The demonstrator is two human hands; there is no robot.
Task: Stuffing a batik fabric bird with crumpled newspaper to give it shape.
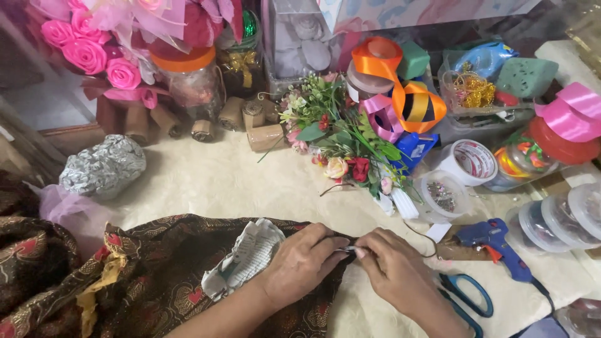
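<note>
My left hand (303, 260) and my right hand (394, 270) meet at the edge of a dark brown patterned cloth (156, 275) that lies bunched over the near side of the table. Both pinch the cloth's end together with a thin dark wire (421, 236) that curls off to the right. Crumpled printed paper (245, 256) pokes out of the cloth just left of my left hand.
A blue glue gun (494, 245) and blue-handled scissors (466, 294) lie right of my hands. Artificial flowers (338, 141), ribbon rolls (400, 94), tape (471, 161), clear tubs (444, 195), a foil ball (103, 166) and pink roses (84, 47) fill the back of the cream tablecloth (213, 181).
</note>
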